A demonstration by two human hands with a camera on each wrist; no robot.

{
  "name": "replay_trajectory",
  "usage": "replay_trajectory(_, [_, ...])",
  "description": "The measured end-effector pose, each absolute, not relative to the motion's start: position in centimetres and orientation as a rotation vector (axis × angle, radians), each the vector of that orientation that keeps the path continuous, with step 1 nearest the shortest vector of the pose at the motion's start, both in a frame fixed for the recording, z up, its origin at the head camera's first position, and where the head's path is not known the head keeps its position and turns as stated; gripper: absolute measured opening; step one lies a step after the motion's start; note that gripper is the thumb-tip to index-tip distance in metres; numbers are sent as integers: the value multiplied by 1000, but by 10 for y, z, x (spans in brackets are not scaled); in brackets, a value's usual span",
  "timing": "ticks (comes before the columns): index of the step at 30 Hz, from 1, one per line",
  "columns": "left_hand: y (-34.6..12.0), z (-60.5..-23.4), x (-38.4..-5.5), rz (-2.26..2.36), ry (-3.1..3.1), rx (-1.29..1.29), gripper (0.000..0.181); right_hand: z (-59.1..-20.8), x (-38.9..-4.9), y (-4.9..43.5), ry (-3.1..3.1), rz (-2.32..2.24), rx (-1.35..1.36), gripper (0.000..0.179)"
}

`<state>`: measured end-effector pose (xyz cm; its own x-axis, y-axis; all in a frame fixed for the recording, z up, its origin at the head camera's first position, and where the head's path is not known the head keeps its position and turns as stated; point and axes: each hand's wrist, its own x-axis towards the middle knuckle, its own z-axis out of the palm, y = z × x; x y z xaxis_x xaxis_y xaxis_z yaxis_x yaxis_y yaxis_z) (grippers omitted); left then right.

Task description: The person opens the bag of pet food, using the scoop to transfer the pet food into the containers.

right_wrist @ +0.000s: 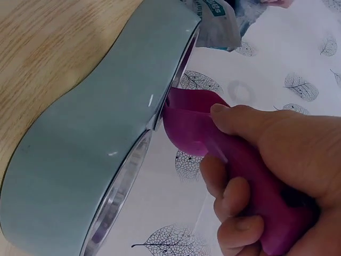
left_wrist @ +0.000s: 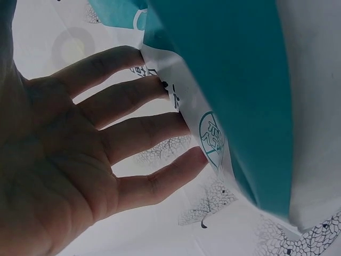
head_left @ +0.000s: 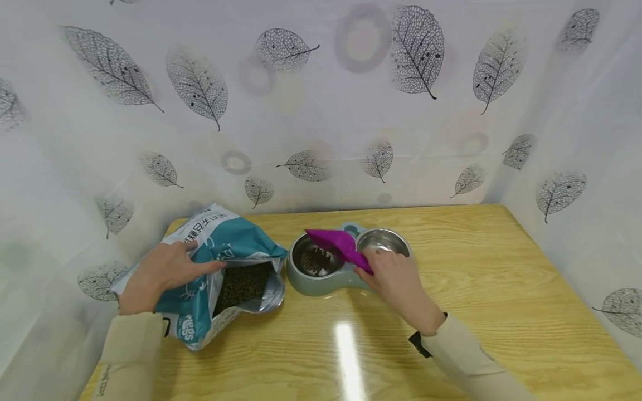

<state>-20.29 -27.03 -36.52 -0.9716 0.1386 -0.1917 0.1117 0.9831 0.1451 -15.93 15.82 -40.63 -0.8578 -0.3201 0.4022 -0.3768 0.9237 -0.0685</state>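
A teal and white pet food bag (head_left: 236, 236) lies on its side with its mouth open and brown kibble (head_left: 244, 287) showing inside. My left hand (head_left: 168, 273) rests on the bag, thumb reaching to the mouth's edge; in the left wrist view its fingers (left_wrist: 144, 130) are nearly straight, their tips touching the bag. With curled fingers my right hand (head_left: 396, 278) grips the handle of a purple scoop (head_left: 336, 243), tilted over the left steel bowl (head_left: 301, 262). Some kibble (head_left: 316, 260) lies in that bowl. The right steel bowl (head_left: 383, 238) is partly hidden by my right hand.
Both bowls sit in one grey-green double feeder base (head_left: 313, 287) on a wood-grain table (head_left: 481, 278). A white curtain with leaf prints (head_left: 321, 117) stands behind the table and along its sides.
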Motion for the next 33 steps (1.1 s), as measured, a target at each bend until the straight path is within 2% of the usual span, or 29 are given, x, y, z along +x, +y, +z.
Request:
replay_trajectory(13, [-271,-366,-203,202,2927,192,113,-411,-159,158,-2601,243,551,32])
replay_trajectory(19, [-270,-365,-203,211,2923,181,113,-402,-157,162,-2856,869,482,22])
replay_trajectory(22, [-270,-365,-202,207,2926,179,113,-395,-156,167,-2942,1231,463,25])
replay_trajectory(27, [-270,-364,-203,201,2929,181,113,-388,-150,175,-3012,1772,603,35])
replay_trajectory(29, [-270,-364,-203,201,2930,183,113,-385,-147,175,-3041,1873,680,38])
replay_trajectory(33, [-270,-364,-203,201,2943,195,112,-383,-141,164,-3118,1694,815,37])
